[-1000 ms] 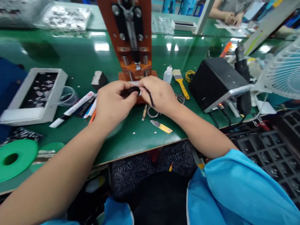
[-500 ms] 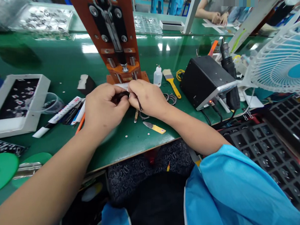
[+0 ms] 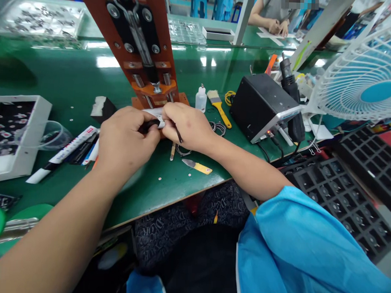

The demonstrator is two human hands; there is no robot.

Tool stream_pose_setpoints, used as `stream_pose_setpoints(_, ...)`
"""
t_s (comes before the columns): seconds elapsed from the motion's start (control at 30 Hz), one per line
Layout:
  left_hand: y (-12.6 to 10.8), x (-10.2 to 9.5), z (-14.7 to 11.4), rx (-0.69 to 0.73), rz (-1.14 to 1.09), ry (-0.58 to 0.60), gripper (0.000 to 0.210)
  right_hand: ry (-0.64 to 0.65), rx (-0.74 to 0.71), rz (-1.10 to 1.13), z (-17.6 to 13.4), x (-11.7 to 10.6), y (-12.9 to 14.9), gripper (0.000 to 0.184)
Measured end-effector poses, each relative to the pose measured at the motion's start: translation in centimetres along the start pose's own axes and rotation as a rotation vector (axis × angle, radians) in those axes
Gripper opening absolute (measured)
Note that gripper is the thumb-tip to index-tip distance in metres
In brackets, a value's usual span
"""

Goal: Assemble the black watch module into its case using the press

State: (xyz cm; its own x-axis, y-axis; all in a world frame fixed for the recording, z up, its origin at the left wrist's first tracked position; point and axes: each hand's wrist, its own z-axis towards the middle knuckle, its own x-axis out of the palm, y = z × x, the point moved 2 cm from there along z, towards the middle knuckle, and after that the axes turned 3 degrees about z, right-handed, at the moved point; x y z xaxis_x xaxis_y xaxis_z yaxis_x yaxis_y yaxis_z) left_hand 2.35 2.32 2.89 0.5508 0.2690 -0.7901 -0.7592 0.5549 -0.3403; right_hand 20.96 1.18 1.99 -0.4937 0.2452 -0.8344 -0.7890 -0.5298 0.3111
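Observation:
My left hand [image 3: 128, 137] is closed, its thumb and forefinger pinching a small black part [image 3: 149, 125] that is mostly covered by the fingers. My right hand [image 3: 189, 127] is closed just beside it, with fingertips near the part. A thin dark stick-like tool [image 3: 179, 136] juts out below the right hand's fingers; its other end is hidden. Behind the fingers lies a white surface [image 3: 157, 114] at the foot of an orange-brown lever press [image 3: 152, 86].
Right of the press stand a squeeze bottle [image 3: 201, 99], a yellow brush [image 3: 220, 108] and a black heat-gun station [image 3: 264, 106]. A yellow-handled knife [image 3: 197, 166] lies near the front edge. Markers [image 3: 67, 152] and a white box [image 3: 39, 115] sit left. A fan [image 3: 364, 79] stands far right.
My fingertips have drawn slightly apart, so more of the white surface shows between them. The whole view has shifted a little, and the bench items appear further left.

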Motion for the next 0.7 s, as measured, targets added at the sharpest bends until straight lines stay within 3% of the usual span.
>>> stream_pose_setpoints(0.3, 0.4, -0.1, 0.6, -0.112, 0.096, 0.119, 0.046, -0.103, -0.034, 0.095, -0.1, -0.2, -0.5, 0.012)
stream_pose_setpoints(0.53, 0.5, -0.2, 0.7, -0.332, -0.151, 0.089, 0.045, -0.249, -0.133, 0.313, -0.2, 0.2, -1.1, 0.011)
stream_pose_setpoints(0.7, 0.3, -0.4, 0.6, -0.403, -0.222, 0.058, 0.051, -0.264, -0.097, 0.526, -0.2, -0.3, -1.0, 0.003)
